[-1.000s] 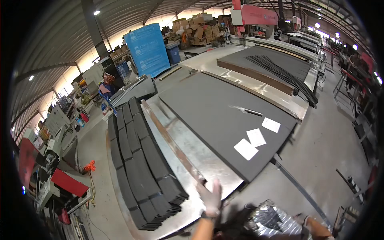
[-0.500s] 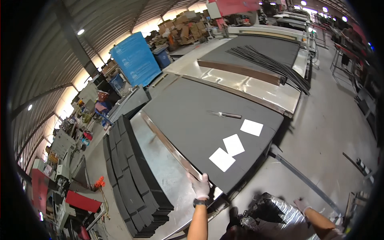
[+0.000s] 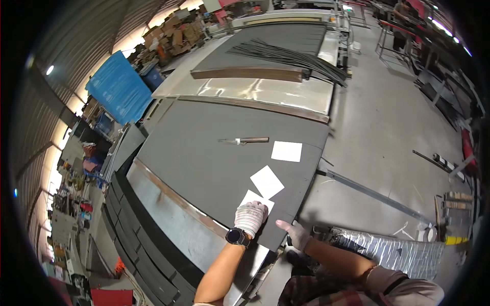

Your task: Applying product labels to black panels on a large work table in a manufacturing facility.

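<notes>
A large dark grey foam sheet [image 3: 204,148] lies flat on the metal-topped table. Three white paper sheets rest near its right side: a far one [image 3: 287,151], a middle one [image 3: 267,182] and a near one [image 3: 251,197]. My left hand [image 3: 250,218], in a pale glove with a watch at the wrist, is on the near sheet, its fingers curled in at the paper and partly hiding it. Beside the foam's near right corner, my right hand [image 3: 295,235], also gloved, hangs empty with the thumb stretched out. A knife-like tool with a brown handle [image 3: 254,139] lies farther in on the foam.
A brown metal bar [image 3: 176,196] runs along the foam's left edge. Stacked dark foam strips [image 3: 135,234] stand at the left. Beyond are another brown bar [image 3: 250,74] and thin black strips [image 3: 286,55]. A silvery wrapped bundle [image 3: 388,250] lies at the lower right.
My left hand has left the brown bar and come onto the near paper sheet. My right hand has risen from beside the silvery bundle toward the table corner. The view has shifted.
</notes>
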The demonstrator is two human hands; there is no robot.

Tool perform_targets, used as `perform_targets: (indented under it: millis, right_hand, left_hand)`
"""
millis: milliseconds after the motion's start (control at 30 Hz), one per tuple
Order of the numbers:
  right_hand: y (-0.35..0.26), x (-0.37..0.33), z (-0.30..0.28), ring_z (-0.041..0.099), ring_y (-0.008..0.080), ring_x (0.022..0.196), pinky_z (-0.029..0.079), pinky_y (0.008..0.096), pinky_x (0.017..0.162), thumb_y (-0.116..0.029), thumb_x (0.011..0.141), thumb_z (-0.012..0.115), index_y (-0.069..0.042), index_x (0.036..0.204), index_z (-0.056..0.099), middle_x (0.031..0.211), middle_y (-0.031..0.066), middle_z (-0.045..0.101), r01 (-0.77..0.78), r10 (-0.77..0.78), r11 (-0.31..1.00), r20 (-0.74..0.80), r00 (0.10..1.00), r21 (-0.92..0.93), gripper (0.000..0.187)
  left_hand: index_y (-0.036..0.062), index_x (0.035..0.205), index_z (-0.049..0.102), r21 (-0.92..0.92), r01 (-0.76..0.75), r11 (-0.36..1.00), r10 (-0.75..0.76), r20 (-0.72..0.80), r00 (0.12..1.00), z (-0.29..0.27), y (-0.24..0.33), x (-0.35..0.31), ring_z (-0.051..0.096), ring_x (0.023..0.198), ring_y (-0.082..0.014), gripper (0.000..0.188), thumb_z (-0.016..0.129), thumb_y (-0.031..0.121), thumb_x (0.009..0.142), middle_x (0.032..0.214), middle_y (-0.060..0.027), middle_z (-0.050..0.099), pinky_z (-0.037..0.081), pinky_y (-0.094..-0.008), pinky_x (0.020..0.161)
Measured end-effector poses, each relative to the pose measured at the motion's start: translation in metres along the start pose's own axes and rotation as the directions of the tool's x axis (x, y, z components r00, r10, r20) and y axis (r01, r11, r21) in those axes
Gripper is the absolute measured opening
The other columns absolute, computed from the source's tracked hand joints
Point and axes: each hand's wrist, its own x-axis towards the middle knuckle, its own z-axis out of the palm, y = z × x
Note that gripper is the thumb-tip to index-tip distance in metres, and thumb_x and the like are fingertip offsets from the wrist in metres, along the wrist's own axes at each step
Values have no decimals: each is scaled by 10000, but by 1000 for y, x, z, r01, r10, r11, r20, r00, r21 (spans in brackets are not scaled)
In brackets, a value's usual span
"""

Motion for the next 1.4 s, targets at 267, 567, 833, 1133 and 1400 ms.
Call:
perform_targets:
  millis: [267,567,833,1133,1400]
  right_hand:
    - [-11,-18,12,537,188,1057,441,334,913,-292,791,747,18,1193,477,1133,108,573,120,-121,992,32,992,47,575]
    - [18,2,14,401,280,1252,310,384,1057,-520,667,762,73,1288,349,1312,209,432,70,-78,996,-178,981,-53,953]
    - [22,-18,-19,496,238,1150,349,353,1021,-495,698,768,17,1260,421,1224,149,533,71,-82,996,-207,975,-63,836]
    - [-68,4,-72,531,183,1135,399,315,982,-446,910,556,46,1186,580,1181,115,612,72,144,887,421,895,-457,565]
    - [-162,-10,-113,567,284,1085,449,396,912,-545,798,645,2,1083,647,1124,173,616,371,825,-64,160,542,-927,616]
  left_hand:
    - [70,881,694,104,-243,964,202,305,931,-51,-3,14,693,813,-304,179,559,179,836,874,-121,703,547,-432,677]
    - [58,987,622,31,-1,1000,-1,48,999,-64,4,4,641,933,-323,245,595,231,816,990,-167,647,511,-456,805]
    - [60,933,652,-480,63,875,-195,-230,954,-26,51,12,588,1001,-280,212,617,203,780,1051,-133,613,485,-387,850]
    - [-39,1192,570,-727,117,-676,-419,510,751,134,92,-138,543,991,-160,519,663,362,875,1127,-63,603,421,-305,885]
    - [12,1177,612,-980,128,-153,-415,181,891,112,192,-175,616,959,-229,401,625,290,889,1085,-117,643,473,-347,834]
